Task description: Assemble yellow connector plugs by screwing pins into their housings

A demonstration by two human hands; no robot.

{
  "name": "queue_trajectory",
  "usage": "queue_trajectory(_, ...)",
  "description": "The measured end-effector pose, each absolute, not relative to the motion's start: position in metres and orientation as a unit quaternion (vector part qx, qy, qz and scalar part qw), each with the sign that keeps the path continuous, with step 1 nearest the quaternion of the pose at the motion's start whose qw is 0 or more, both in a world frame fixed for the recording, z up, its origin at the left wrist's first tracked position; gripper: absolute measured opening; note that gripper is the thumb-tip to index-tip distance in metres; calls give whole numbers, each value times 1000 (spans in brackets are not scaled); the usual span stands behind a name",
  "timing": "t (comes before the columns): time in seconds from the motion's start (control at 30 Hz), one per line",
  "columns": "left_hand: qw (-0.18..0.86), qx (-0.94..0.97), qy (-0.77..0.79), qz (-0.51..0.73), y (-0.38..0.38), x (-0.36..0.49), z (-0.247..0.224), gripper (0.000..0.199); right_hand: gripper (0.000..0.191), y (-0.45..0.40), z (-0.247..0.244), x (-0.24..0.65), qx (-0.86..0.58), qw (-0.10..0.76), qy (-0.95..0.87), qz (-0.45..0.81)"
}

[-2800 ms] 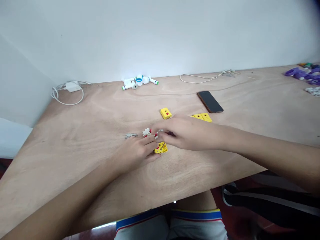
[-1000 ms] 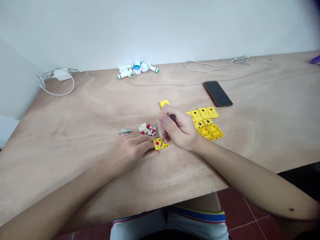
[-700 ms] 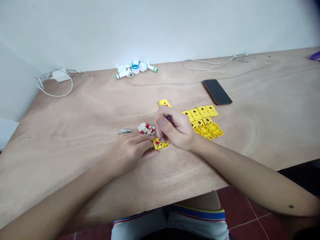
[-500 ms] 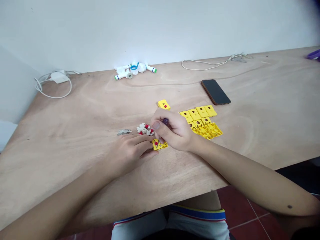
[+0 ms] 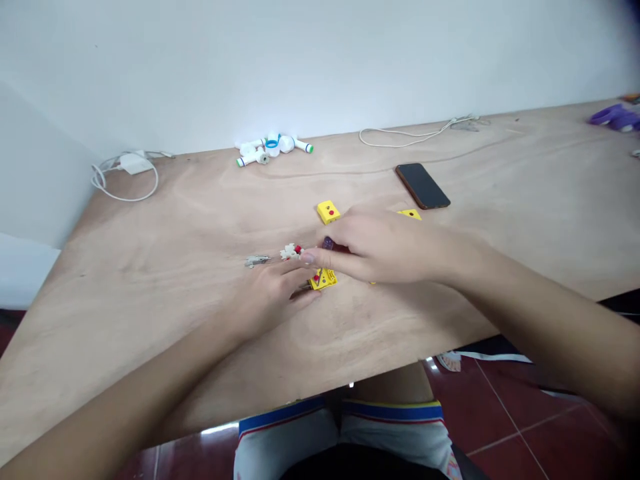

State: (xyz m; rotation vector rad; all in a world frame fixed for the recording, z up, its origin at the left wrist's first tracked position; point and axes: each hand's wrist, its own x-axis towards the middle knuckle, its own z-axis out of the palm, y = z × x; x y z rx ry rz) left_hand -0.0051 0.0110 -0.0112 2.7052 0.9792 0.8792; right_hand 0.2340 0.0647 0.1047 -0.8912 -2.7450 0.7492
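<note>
My left hand (image 5: 273,290) lies on the table, its fingers closed on the left end of a small yellow housing (image 5: 328,278) with a red part in it. In my right hand (image 5: 373,245) is a screwdriver (image 5: 328,243) with a dark purple handle, its shaft slanting down over the housing. White and red small parts (image 5: 291,252) lie just beyond my left fingers, with thin metal pieces (image 5: 257,261) to their left. A yellow block (image 5: 329,212) with a red dot sits behind my right hand. That hand hides most of the other yellow pieces; one corner (image 5: 411,214) shows.
A phone (image 5: 423,186) lies at the right behind my right hand. Along the wall are white fittings (image 5: 273,145), a thin white cable (image 5: 395,143) and a white adapter with cable (image 5: 135,163). Purple objects (image 5: 615,117) lie at the far right. The table's front edge (image 5: 370,378) is near my lap.
My right hand has turned flatter over the screwdriver, and its forearm has swung up and right, now covering most of the yellow pieces. The camera view has shifted slightly.
</note>
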Motion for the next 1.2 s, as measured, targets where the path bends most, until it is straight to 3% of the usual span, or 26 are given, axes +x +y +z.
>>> queue_trajectory(0.13, 112, 898, 342, 255, 13, -6, -10, 18, 52, 67, 126, 240, -269, 21, -920, 283)
queue_trajectory(0.3, 142, 898, 337, 246, 16, -7, -11, 17, 31, 68, 139, 239, -257, -19, -933, 253)
queue_trajectory(0.43, 137, 896, 348, 240, 16, -6, -11, 17, 32, 61, 136, 229, -263, -39, -943, 198)
queue_trajectory(0.53, 140, 892, 360, 234, 15, -5, -10, 19, 32, 55, 127, 224, -255, -26, -955, 153)
queue_trajectory(0.67, 148, 885, 370, 240, 14, -3, -9, 20, 11, 52, 123, 223, -239, 3, -957, 166)
queue_trajectory(1.2, 154, 884, 382, 219, 15, -5, -12, 23, 24, 45, 140, 213, -289, -91, -946, 117)
